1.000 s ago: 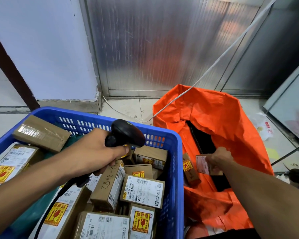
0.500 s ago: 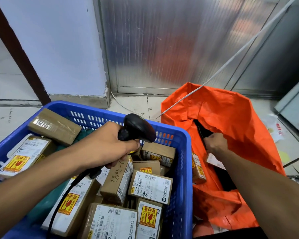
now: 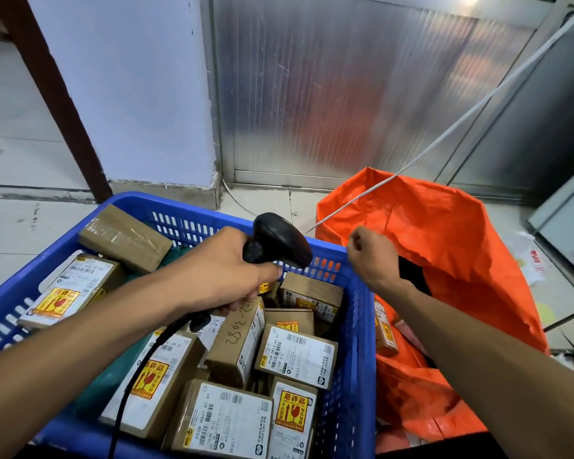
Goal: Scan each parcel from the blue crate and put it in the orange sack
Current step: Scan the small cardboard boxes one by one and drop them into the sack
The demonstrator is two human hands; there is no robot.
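Left hand (image 3: 212,276): grips the scanner (image 3: 275,240) over the blue crate (image 3: 355,326), ready to scan.
Right hand (image 3: 371,256): curled, holding nothing, at the crate's right rim.
Parcels (image 3: 295,356): many wait in the crate.
Orange sack (image 3: 444,233): open beside the crate, so drops are short.

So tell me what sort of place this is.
Most likely a parcel sorting depot or courier back room. A blue crate is full of labelled parcels, the left hand grips a barcode scanner, and an orange sack stands open on the floor beside it.
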